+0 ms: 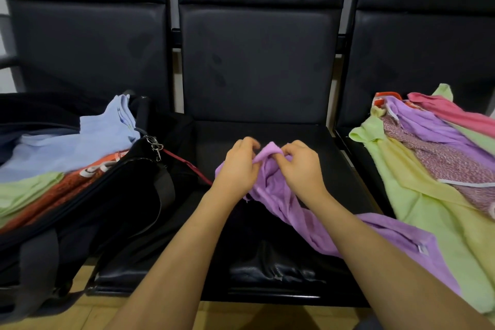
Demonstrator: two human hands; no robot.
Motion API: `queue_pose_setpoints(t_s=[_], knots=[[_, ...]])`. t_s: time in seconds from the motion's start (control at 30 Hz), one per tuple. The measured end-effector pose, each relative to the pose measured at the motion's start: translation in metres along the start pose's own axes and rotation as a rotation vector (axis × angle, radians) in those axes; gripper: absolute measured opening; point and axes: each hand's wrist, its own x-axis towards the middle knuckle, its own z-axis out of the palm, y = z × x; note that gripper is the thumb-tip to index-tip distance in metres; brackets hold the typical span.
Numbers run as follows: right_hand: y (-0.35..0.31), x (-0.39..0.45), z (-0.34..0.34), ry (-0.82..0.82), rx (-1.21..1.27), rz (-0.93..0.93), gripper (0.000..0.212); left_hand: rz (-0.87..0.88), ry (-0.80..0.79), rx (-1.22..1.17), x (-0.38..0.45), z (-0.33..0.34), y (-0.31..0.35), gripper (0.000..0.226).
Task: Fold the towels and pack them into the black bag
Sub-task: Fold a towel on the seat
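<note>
Two bits of labelling could be spotted, neither readable: a small white tag (421, 248) sewn at the corner of the purple towel (284, 203), and some pale lettering on the orange-red towel (56, 193), too folded over to be made out.

The purple towel was pinched at its top edge by both hands over the middle seat (316, 142). Left hand (239, 166): fingers curled in, grip clamped on the fabric. Right hand (301, 169): same deal, fingers closed on the towel just beside the left, knuckles nearly touching. The rest of the towel was draped down across the seat toward the right, its tagged corner lying against the pile there.

The black bag (112, 209) was parked on the left seat, unzipped, with a light blue towel (80, 142), the orange-red one and a light green towel (24, 193) stacked in it. A metal clip (156, 147) was hung at its rim.

On the right seat a loose pile (434, 169) was heaped: green, yellow, purple, pink and a speckled red-white cloth, overlapping each other.
</note>
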Motion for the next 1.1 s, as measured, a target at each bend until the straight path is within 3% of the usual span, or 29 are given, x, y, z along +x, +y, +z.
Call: queue_pose_setpoints(t_s=[0.1,0.17,0.3,0.37,0.47,0.67,0.8,1.1], knots=[[0.001,-0.001,-0.006,0.062,0.008,0.04,0.019,-0.056,-0.045,0.19,-0.008,-0.002,0.0,0.018],[0.002,-0.002,-0.011,0.097,0.028,0.075,0.02,-0.046,-0.032,0.181,-0.015,-0.004,0.001,0.021],[-0.003,-0.004,-0.02,0.13,0.16,0.1,0.022,-0.133,0.012,-0.227,-0.019,-0.011,0.01,0.015],[-0.009,-0.005,-0.027,0.147,0.261,0.078,0.014,-0.135,0.085,-0.34,-0.018,-0.018,0.019,0.014],[-0.02,-0.002,-0.042,0.206,0.316,0.05,0.021,-0.142,0.174,-0.415,-0.006,-0.036,0.037,0.017],[-0.053,0.023,-0.093,0.295,0.368,0.029,0.04,-0.113,0.301,-0.3,0.031,-0.081,0.08,0.018],[-0.076,0.039,-0.128,0.317,0.277,-0.015,0.05,-0.074,0.368,-0.231,0.048,-0.107,0.106,0.018],[-0.098,0.061,-0.175,0.462,0.04,-0.185,0.027,0.024,0.434,-0.133,0.067,-0.151,0.134,0.02]])
